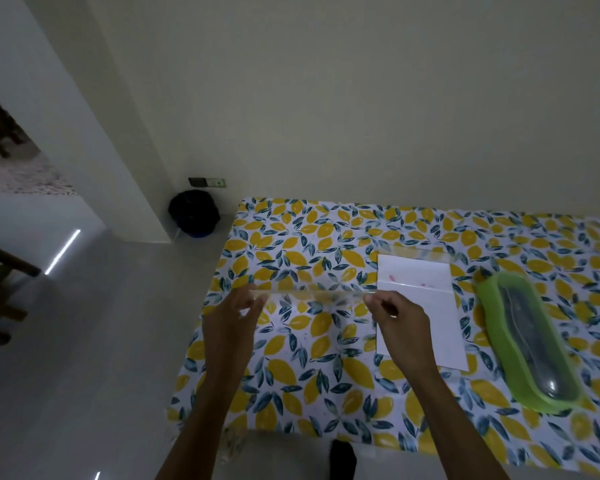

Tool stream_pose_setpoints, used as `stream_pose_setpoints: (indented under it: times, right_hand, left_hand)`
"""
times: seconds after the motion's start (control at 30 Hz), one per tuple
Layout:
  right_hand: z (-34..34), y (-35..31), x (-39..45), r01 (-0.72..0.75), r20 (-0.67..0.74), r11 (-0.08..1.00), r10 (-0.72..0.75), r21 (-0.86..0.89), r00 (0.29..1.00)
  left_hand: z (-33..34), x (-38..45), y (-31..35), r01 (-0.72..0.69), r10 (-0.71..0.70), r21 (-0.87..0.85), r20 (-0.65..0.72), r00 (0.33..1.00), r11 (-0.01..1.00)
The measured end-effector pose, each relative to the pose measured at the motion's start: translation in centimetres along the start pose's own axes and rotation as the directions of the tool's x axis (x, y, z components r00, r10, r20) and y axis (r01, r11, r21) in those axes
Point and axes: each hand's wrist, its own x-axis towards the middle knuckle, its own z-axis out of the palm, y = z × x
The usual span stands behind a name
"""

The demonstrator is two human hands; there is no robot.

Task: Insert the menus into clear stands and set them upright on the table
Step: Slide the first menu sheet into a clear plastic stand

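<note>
Above the counter (291, 393), left hand (229, 327) and right hand (400, 323) pinch a clear stand's (312, 296) ends, its length crosswise; the menu (418, 306) lies just beside the right hand.

Both hands hold a clear stand (312, 308) above the lemon-print table (291, 382): left hand (231, 323) at its left end, right hand (400, 323) at its right. A white menu (426, 306) lies just right, with a green tray (530, 344) beyond it.

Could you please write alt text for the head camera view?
Both hands, left and right, hold an empty clear stand above a lemon-print tablecloth. A white menu lies beside it, near a green tray.
</note>
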Motion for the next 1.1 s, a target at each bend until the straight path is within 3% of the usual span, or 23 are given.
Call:
stream_pose_setpoints:
  times: [0.2,0.6,0.83,1.1]
  right_hand:
    - [1.3,-0.4,6.0,0.147,-0.032,0.983,-0.152,-0.112,0.988]
    - [5.1,0.8,14.6,0.162,-0.037,0.977,-0.168,-0.139,0.985]
    - [5.9,2.4,15.8,0.134,-0.03,0.978,-0.14,-0.157,0.99]
    - [4.3,3.6,14.3,0.128,0.085,0.968,-0.112,-0.216,0.99]
  left_hand:
    - [1.8,5.7,1.0,-0.07,0.075,0.062,-0.085,0.994,0.996]
    - [7.3,13.7,0.9,-0.018,0.032,0.075,-0.186,0.982,0.997]
    - [8.7,14.6,0.2,-0.006,0.025,0.131,-0.148,0.989,0.991]
    - [8.0,13.4,-0.1,0.01,-0.001,0.136,-0.069,0.998,0.991]
